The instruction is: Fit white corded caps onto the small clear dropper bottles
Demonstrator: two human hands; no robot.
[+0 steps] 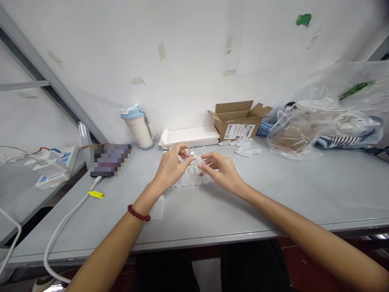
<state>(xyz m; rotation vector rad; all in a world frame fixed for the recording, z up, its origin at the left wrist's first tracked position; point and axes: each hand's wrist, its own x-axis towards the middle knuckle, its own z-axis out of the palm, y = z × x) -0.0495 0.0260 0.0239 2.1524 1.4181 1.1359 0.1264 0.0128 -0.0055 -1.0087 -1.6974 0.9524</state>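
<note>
Between the thumb and fingers of my right hand [223, 170] is a small translucent plastic tube [199, 160], tilted. My left hand [172, 168] is closed in a pinch at the tube's upper end; a tiny white bit shows by its fingertips, too small to name. Beneath both hands stands a row of similar translucent tubes [192, 178], partly covered by the fingers. One more tube [158, 207] lies alone by my left wrist, which wears a dark red bead bracelet [139, 213].
Several loose tubes [244, 151] lie in front of an open cardboard box [240, 121]. Left of it is a flat white stack [191, 136]. A tumbler [139, 129], a phone [111, 160] with a white cable, and a plastic bag [298, 129] surround the work area.
</note>
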